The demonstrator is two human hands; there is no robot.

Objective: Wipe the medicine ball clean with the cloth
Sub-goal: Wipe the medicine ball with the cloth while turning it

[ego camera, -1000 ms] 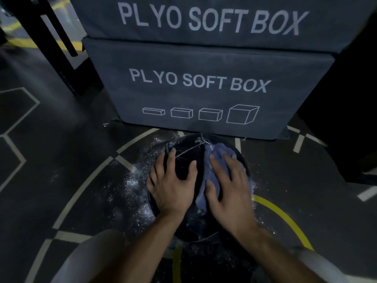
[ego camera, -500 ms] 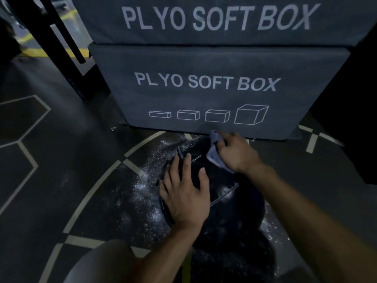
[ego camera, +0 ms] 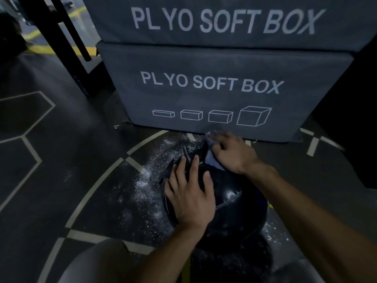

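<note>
Left hand [ego camera: 190, 198] is lying flat, fingers straight, on the ball [ego camera: 234, 203]. Right hand [ego camera: 231, 153] is gripping the cloth [ego camera: 212, 159] at the ball's 12 o'clock edge.

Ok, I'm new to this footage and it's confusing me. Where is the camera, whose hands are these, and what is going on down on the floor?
There is no machine: a person wears one wide-angle camera on the head, looking forward and down at their own two bare hands. A black medicine ball sits on the dark gym floor, which has painted lines and white powder scattered beside the ball. The left hand lies spread on top of the ball. The right hand grips a bluish cloth against the ball's far side. Behind stand two stacked grey pads printed PLYO SOFT BOX.
</note>
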